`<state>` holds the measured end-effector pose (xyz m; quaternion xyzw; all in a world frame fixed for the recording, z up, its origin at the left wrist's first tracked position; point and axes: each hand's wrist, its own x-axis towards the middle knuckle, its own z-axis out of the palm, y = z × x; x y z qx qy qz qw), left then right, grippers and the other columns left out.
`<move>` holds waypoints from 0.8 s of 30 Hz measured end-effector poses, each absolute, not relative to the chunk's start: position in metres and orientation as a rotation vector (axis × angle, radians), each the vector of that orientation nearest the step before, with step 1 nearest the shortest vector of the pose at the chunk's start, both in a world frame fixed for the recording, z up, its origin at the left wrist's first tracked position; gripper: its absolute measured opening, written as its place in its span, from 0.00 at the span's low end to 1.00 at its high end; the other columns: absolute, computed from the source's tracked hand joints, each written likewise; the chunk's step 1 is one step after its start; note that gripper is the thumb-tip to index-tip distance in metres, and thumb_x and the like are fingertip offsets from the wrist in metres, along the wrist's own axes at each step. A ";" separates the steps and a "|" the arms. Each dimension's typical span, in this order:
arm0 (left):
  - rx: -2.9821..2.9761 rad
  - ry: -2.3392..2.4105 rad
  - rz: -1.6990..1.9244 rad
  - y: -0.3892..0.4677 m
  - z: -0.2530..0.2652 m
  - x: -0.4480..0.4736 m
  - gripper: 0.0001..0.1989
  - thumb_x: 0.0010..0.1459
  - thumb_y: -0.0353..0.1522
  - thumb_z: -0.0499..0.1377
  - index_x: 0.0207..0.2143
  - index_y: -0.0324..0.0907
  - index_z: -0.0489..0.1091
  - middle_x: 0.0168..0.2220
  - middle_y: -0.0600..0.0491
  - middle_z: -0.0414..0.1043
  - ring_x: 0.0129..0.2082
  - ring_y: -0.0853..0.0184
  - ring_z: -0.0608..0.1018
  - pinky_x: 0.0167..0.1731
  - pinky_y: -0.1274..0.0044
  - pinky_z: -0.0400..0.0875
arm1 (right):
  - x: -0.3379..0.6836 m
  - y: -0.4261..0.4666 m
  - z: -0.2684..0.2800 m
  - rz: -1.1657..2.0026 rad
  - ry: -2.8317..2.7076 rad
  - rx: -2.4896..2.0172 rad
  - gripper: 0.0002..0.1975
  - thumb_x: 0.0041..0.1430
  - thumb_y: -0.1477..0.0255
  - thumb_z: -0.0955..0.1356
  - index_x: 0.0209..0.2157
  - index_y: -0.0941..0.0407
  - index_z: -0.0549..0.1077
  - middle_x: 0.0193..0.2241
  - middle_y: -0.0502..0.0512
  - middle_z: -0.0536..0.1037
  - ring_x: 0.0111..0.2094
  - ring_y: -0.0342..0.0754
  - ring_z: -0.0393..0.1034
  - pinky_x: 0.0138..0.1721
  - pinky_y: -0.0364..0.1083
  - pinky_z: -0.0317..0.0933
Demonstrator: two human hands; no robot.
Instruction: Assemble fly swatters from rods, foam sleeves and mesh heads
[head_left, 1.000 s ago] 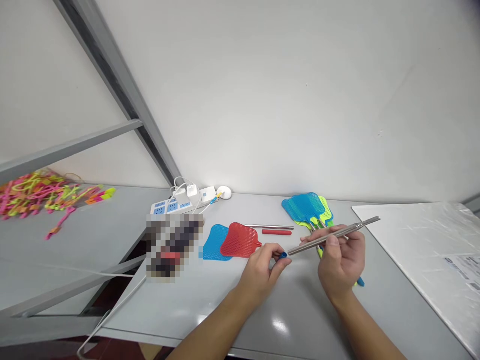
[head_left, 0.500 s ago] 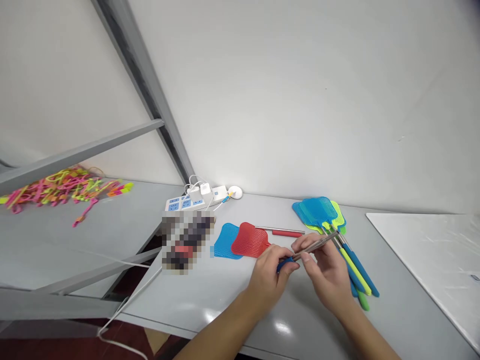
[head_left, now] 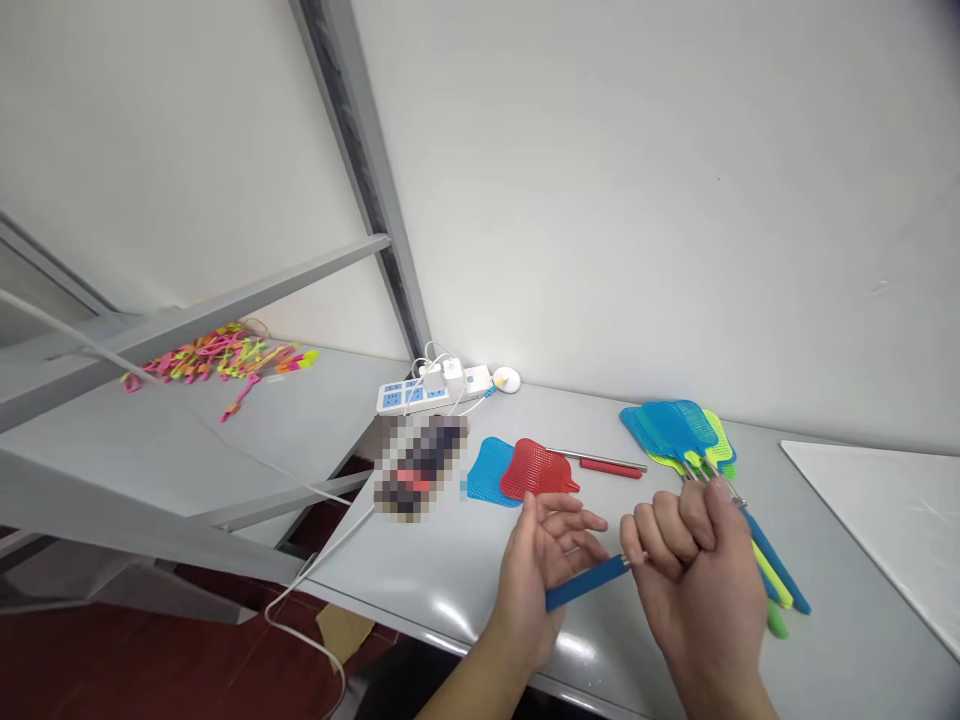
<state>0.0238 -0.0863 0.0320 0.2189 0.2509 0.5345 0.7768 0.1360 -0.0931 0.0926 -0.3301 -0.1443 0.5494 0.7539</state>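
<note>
My right hand (head_left: 697, 570) is closed in a fist around the metal rod of a blue fly swatter handle (head_left: 589, 583). The blue grip slants down to the left, its far end against or just in front of my left palm; I cannot tell if they touch. My left hand (head_left: 544, 560) is open, fingers stretched and loosely spread. Beyond it lie a red swatter head (head_left: 536, 470) and a blue swatter head (head_left: 491, 472), partly overlapping. Behind these are a metal rod (head_left: 615, 460) and a red handle (head_left: 611, 468).
Blue and green fly swatters (head_left: 679, 430) are piled on the table (head_left: 420, 560) behind my right hand. A white power strip (head_left: 401, 398) with plugs stands near the wall. A white board (head_left: 877, 510) lies right; colourful items (head_left: 217, 355) lie left, beyond a metal frame (head_left: 375, 180).
My left fingers have opened from around the blue grip. My right hand has turned and closed into a fist on the rod, hiding most of it. The view has shifted left.
</note>
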 end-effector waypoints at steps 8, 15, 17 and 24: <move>0.172 0.514 1.297 -0.087 0.046 -0.007 0.21 0.64 0.49 0.50 0.32 0.40 0.66 0.27 0.53 0.67 0.26 0.68 0.69 0.32 0.74 0.68 | 0.083 -0.090 0.086 1.267 -0.551 -0.607 0.28 0.64 0.55 0.64 0.17 0.55 0.52 0.13 0.39 0.46 0.16 0.38 0.39 0.27 0.45 0.58; 0.224 0.663 1.400 -0.093 0.058 -0.046 0.22 0.60 0.52 0.52 0.28 0.42 0.63 0.26 0.54 0.62 0.28 0.68 0.69 0.31 0.75 0.70 | 0.041 -0.085 0.084 1.387 -0.686 -0.566 0.28 0.66 0.53 0.60 0.18 0.54 0.50 0.14 0.41 0.46 0.16 0.40 0.40 0.26 0.46 0.56; 0.225 0.694 1.437 -0.094 0.056 -0.056 0.22 0.60 0.51 0.53 0.27 0.42 0.63 0.26 0.54 0.63 0.27 0.68 0.70 0.31 0.74 0.70 | 0.030 -0.083 0.080 1.420 -0.731 -0.578 0.28 0.65 0.52 0.60 0.19 0.54 0.49 0.14 0.41 0.46 0.16 0.40 0.41 0.26 0.46 0.58; 0.368 0.997 1.252 -0.106 0.029 -0.086 0.21 0.58 0.51 0.58 0.41 0.44 0.68 0.23 0.58 0.66 0.17 0.73 0.66 0.15 0.81 0.61 | -0.001 -0.064 0.056 1.653 -1.114 -0.810 0.28 0.65 0.47 0.54 0.22 0.52 0.60 0.23 0.51 0.67 0.24 0.46 0.63 0.23 0.46 0.61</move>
